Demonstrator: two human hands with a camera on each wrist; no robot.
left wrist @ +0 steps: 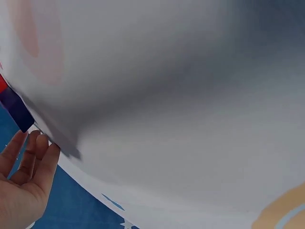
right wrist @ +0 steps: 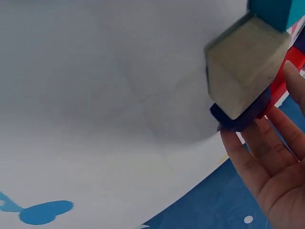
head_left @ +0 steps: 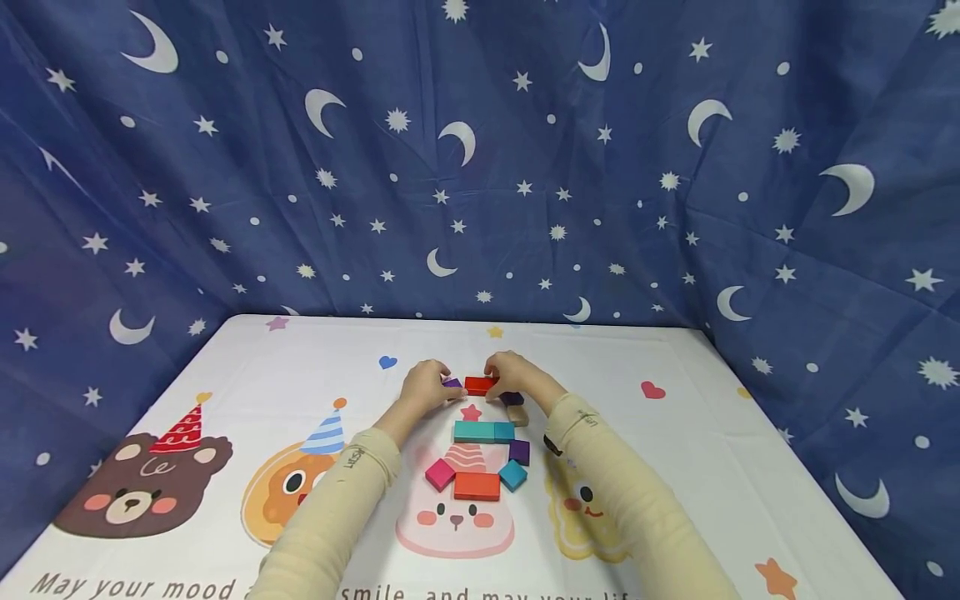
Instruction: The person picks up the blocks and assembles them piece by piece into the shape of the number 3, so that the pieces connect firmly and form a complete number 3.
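My left hand [head_left: 426, 386] pinches a purple block [head_left: 452, 383] at the far side of the block group. In the left wrist view, fingertips of the left hand [left wrist: 26, 171] meet the end of this purple block [left wrist: 18, 112]. Just right of it lies a red block [head_left: 477, 386], its right end held between the thumb and fingers of my right hand [head_left: 517, 373]. A dark purple block [head_left: 512, 398] sits under the right hand, beside a bare wooden block [head_left: 517, 415]. The right wrist view shows the right hand [right wrist: 271, 162] close behind the wooden block [right wrist: 245, 64].
Nearer me are a teal block [head_left: 474, 432] with a blue block [head_left: 504, 432] at its end, a purple cube [head_left: 519, 452], a pink block [head_left: 440, 474], an orange-red block [head_left: 477, 487] and a turned blue block [head_left: 513, 475]. A starry blue curtain [head_left: 480, 208] hangs behind the printed tablecloth [head_left: 315, 350].
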